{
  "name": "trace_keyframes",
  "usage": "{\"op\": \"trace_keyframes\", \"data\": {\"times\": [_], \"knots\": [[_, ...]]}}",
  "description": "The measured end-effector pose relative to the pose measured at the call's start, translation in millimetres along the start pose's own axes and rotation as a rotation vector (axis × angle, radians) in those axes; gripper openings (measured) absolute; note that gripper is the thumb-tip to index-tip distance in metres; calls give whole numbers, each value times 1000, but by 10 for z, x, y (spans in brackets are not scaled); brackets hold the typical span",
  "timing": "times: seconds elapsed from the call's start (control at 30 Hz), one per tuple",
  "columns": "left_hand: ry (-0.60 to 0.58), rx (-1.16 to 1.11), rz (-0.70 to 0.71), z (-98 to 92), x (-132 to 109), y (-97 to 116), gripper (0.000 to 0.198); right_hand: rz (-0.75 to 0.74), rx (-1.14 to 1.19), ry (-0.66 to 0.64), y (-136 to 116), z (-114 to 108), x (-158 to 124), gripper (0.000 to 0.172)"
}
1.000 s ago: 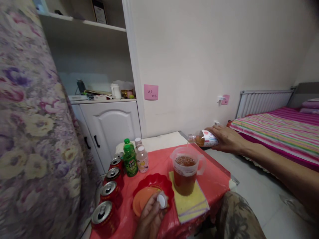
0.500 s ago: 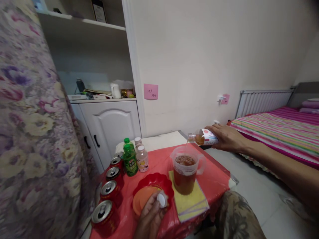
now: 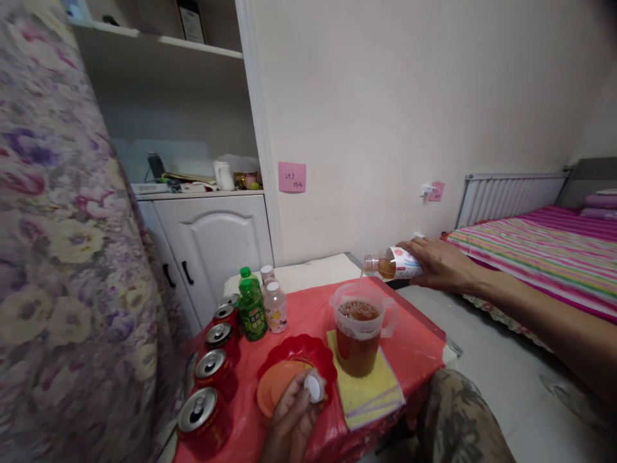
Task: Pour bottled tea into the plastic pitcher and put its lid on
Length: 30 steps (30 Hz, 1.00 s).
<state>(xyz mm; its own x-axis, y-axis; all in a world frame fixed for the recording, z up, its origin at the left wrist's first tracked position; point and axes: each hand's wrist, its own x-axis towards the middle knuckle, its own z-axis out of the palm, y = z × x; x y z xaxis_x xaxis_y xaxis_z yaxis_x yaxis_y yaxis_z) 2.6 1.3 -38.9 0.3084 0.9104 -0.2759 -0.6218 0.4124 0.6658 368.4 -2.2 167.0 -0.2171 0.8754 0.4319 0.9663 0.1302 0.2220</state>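
Above the jug's far right rim, my right hand [image 3: 436, 265] is closed around a labelled plastic bottle [image 3: 402, 263]. The bottle lies nearly level with its open mouth to the left, and a thin amber stream falls from it. Below stands a clear plastic jug [image 3: 357, 344], well filled with brown liquid and froth on top. Under the jug lies a folded yellow cloth [image 3: 369, 402]. My left hand [image 3: 292, 415] pinches a white bottle cap [image 3: 314, 388] over a red scalloped dish [image 3: 297, 346]. Orange round discs [image 3: 277, 384] lie in the dish.
Several red drink cans [image 3: 211, 365] line the table's left edge. Green bottles [image 3: 251, 308] and clear capped bottles [image 3: 275, 307] stand behind the dish. A red cover [image 3: 308, 308] spreads over the table. A striped bed [image 3: 525, 238] is at right, a floral curtain [image 3: 62, 257] at left.
The stream from the bottle continues into the jug, and the bottle has shifted very slightly. My left hand with the cap stays almost in place.
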Motion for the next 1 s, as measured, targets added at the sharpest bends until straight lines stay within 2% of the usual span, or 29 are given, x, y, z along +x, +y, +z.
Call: {"op": "trace_keyframes", "data": {"times": [0.27, 0.67, 0.83, 1.0], "knots": [[57, 2, -16, 31, -32, 8, 45, 5, 19, -2, 11, -19, -4, 54], [0, 4, -15, 17, -34, 12, 41, 32, -9, -21, -12, -79, -8, 54], [31, 2, -22, 18, -31, 11, 44, 25, -9, -9, -22, -84, -16, 56], [6, 3, -15, 19, -16, 2, 42, 8, -15, 5, -2, -63, -20, 55]]}}
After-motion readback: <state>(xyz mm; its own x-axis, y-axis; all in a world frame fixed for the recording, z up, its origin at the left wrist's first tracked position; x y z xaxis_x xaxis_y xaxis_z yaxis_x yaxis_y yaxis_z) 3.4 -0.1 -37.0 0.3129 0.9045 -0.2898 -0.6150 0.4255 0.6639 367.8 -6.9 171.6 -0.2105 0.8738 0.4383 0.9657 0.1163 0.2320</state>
